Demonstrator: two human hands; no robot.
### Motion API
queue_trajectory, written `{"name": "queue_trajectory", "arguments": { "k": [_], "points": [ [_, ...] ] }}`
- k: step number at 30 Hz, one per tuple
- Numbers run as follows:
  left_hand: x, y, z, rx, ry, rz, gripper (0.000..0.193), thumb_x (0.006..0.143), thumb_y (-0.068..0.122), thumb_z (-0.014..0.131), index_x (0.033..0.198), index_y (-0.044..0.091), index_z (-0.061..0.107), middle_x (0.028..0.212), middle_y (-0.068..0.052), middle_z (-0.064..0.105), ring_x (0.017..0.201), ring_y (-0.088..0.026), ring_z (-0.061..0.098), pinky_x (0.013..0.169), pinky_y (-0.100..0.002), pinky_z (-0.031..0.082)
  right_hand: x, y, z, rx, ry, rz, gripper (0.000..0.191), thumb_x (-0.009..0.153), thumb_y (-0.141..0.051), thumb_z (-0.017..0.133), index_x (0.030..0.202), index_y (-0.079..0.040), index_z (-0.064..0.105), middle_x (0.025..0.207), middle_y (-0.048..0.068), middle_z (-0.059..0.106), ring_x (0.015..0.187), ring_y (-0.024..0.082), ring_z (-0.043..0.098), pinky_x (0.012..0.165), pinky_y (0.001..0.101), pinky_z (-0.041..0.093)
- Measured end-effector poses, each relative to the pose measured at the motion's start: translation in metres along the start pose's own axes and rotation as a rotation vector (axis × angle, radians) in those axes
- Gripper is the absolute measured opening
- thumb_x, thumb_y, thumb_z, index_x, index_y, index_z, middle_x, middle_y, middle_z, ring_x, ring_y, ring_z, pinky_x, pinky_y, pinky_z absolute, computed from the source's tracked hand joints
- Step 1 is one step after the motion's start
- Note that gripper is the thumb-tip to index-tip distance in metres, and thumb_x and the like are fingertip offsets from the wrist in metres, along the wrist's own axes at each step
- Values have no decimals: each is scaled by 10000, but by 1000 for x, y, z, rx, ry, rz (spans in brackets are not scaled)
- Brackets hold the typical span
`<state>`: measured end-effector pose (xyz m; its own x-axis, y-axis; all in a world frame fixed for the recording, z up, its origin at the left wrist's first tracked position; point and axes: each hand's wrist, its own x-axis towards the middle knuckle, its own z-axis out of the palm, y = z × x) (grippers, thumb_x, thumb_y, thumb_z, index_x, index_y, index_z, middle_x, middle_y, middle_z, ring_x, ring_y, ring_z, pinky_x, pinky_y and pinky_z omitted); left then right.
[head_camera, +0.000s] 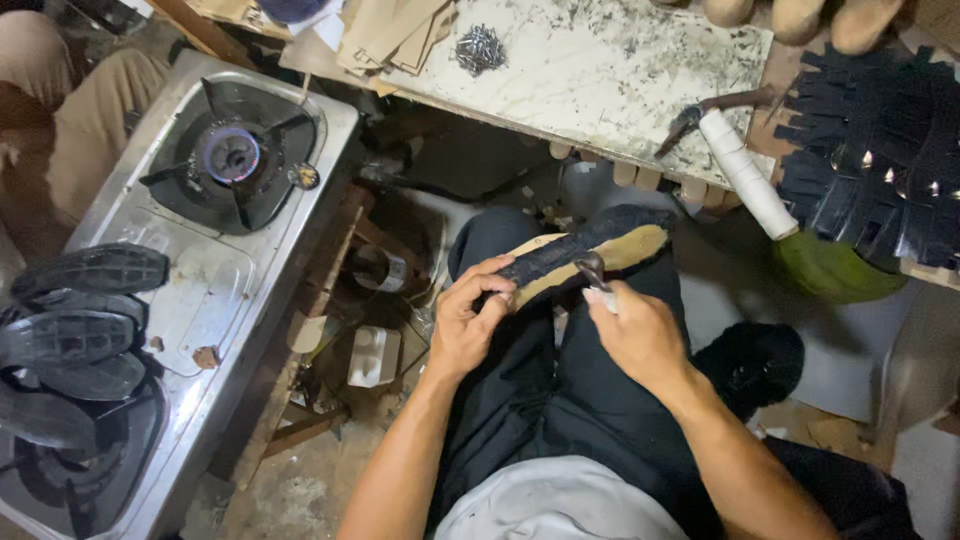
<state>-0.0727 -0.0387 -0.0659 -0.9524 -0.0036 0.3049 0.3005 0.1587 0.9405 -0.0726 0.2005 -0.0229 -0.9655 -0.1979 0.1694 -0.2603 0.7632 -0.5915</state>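
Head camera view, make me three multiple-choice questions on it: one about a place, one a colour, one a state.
1. Where do the black rubber shoe soles lie?
A on the steel gas stove
B on the marble slab
C on the lap

2. What colour is the thread spool?
A red
B white
C green

3. The left hand is
A empty
B on the stove
C gripping the black-and-tan unfinished shoe

Answers: A, they are stacked on the stove's near end; B, the spool is plainly white; C, its fingers wrap the shoe while the right hand works a metal tool.
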Motion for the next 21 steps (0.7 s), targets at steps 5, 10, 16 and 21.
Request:
{"name": "queue_trajectory", "arguments": {
  "k": [5,10,16,21],
  "points": [
    [30,38,-56,-83,-361,-156,126,883,24,633,973,-4,717,1241,-167,745,1086,-288,724,929,-356,578,-23,5,-30,363,0,323,289,953,-284,637,911,-7,707,600,45,663,487,123,637,488,301,506],
    [37,78,-46,250,-554,-110,414,808,112,701,1213,37,657,1251,-161,697,1158,-313,687,984,-368,532,-47,13,-19,689,-54,511,328,984,-299,598,898,9,672,618,27,621,468,112,586,435,285,469],
    [26,75,20,188,-349,31,522,819,129,703,1317,46,573,1553,-163,519,1470,-340,489,1175,-403,400,-66,17,-7,716,-236,632,334,993,-318,585,873,-11,639,591,48,594,445,126,578,415,292,462],
    [21,55,43,267,-295,145,543,788,62,743,1316,47,615,1539,-130,549,1573,-448,234,1258,-478,185,-67,15,-36,597,-369,500,293,983,-283,563,953,-23,695,667,66,701,539,106,635,499,277,508]
  ]
}}
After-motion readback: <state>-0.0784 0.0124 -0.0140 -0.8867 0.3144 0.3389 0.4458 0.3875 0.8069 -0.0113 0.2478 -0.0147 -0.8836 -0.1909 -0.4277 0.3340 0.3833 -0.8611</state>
